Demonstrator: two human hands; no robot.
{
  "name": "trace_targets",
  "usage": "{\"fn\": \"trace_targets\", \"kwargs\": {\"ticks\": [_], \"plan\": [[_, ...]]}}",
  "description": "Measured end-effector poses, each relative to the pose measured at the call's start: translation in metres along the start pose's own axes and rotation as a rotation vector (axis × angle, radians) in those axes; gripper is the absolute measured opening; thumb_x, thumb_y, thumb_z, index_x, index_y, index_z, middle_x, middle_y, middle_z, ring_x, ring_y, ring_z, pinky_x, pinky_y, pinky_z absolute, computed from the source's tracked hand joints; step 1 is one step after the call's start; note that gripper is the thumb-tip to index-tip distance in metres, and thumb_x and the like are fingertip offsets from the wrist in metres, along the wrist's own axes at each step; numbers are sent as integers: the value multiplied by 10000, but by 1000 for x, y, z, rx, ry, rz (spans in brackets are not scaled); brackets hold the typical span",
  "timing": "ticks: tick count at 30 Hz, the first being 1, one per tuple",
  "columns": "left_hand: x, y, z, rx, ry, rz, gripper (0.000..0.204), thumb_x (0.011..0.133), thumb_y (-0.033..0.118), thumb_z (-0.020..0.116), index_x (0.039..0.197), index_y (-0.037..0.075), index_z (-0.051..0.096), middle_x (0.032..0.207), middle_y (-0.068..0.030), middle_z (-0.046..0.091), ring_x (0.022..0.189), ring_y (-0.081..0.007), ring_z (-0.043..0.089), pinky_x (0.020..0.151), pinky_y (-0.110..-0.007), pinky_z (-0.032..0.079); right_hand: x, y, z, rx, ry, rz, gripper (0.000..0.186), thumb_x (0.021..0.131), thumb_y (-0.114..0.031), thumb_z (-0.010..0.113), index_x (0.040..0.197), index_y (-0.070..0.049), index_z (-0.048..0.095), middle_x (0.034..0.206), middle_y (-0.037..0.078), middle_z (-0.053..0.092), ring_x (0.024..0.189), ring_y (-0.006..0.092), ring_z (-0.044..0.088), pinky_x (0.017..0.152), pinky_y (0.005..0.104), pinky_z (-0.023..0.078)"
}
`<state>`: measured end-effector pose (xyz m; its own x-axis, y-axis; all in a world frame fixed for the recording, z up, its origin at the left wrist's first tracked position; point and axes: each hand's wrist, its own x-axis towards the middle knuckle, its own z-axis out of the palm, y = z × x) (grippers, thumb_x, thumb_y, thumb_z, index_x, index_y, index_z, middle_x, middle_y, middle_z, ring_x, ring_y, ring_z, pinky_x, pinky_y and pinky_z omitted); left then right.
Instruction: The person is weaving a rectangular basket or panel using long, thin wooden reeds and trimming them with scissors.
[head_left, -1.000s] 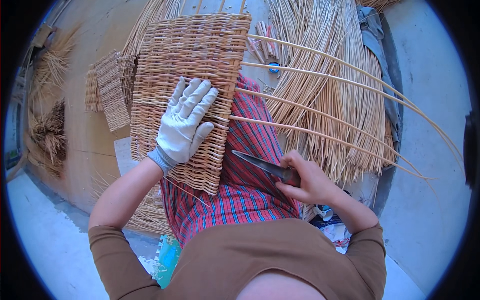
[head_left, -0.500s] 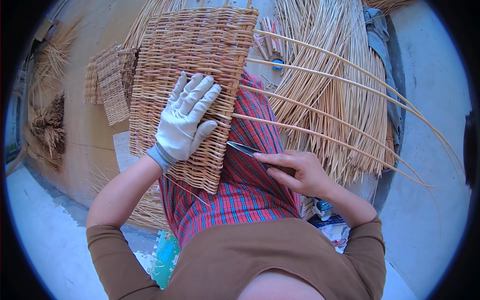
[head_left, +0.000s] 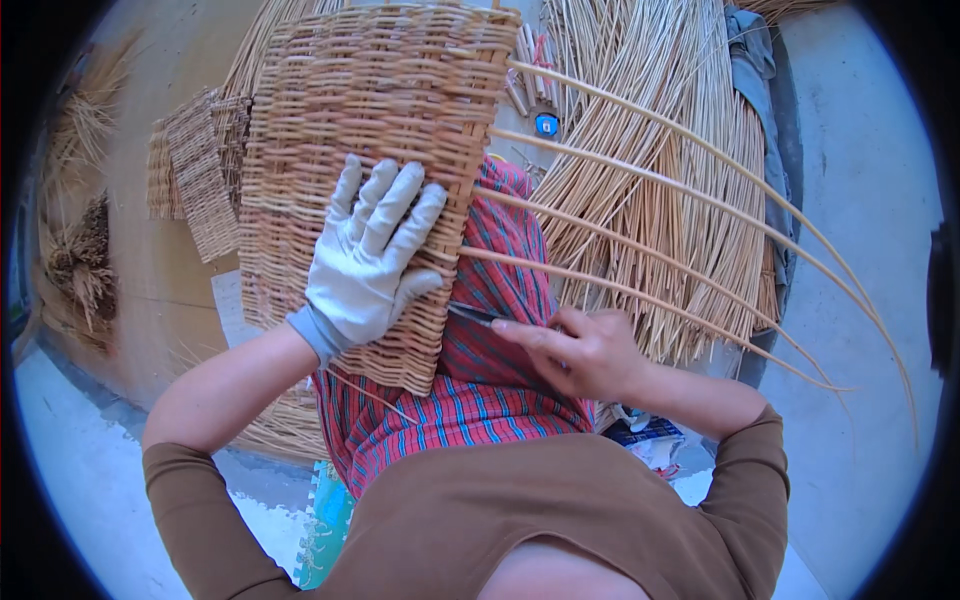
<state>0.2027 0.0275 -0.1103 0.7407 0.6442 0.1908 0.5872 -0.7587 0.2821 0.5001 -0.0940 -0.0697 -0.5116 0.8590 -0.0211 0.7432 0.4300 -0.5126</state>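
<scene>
A woven wicker panel (head_left: 370, 100) lies across my lap, over a red and blue plaid cloth (head_left: 500, 345). My left hand (head_left: 370, 265), in a white glove, rests on the panel with fingers spread, holding nothing. Bare and closed, my right hand (head_left: 585, 350) grips a slim pointed metal tool (head_left: 470, 314). The tool's tip is at the panel's right edge, close below my gloved thumb; whether it has gone into the weave I cannot tell. Its grip end is hidden in my hand. Several long pale rods (head_left: 660, 180) stick out from the panel's right edge, above my right hand.
A big pile of peeled willow rods (head_left: 660, 90) lies on the floor at the right. Smaller woven panels (head_left: 205, 165) and a dark bundle of stalks (head_left: 90, 265) are at the left. A blue round object (head_left: 546, 125) sits near short cut sticks (head_left: 530, 60).
My right hand has moved slightly left and down, bringing the tool's tip to the panel's edge. The panel has shifted slightly; my left hand still lies flat on it.
</scene>
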Motion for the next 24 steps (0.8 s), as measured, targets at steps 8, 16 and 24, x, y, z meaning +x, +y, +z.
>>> {"fn": "trace_targets", "kwargs": {"ticks": [8, 16, 24], "plan": [[1, -8, 6, -43, 8, 8, 788, 999, 576, 559, 1586, 58, 461, 1671, -191, 368, 1584, -403, 284, 1297, -630, 149, 21, 6, -6, 528, -120, 159, 433, 947, -171, 698, 1366, -274, 729, 894, 80, 732, 672, 270, 699, 641, 380, 590], [1, -8, 2, -59, 1, 42, 783, 1004, 559, 566, 1598, 65, 438, 1667, -201, 364, 1571, -414, 302, 1300, -627, 146, 23, 17, 8, 885, -230, 265, 418, 960, -175, 678, 1375, -158, 719, 1305, 136, 739, 1160, 290, 731, 1047, 369, 552], [6, -4, 2, -42, 79, -1, 794, 984, 584, 574, 1595, 92, 455, 1660, -180, 393, 1569, -385, 314, 1309, -600, 138, 26, 8, 9, 0, -18, -46, 566, 947, -265, 731, 1476, -426, 609, 666, 18, 505, 494, 204, 529, 448, 394, 458]]}}
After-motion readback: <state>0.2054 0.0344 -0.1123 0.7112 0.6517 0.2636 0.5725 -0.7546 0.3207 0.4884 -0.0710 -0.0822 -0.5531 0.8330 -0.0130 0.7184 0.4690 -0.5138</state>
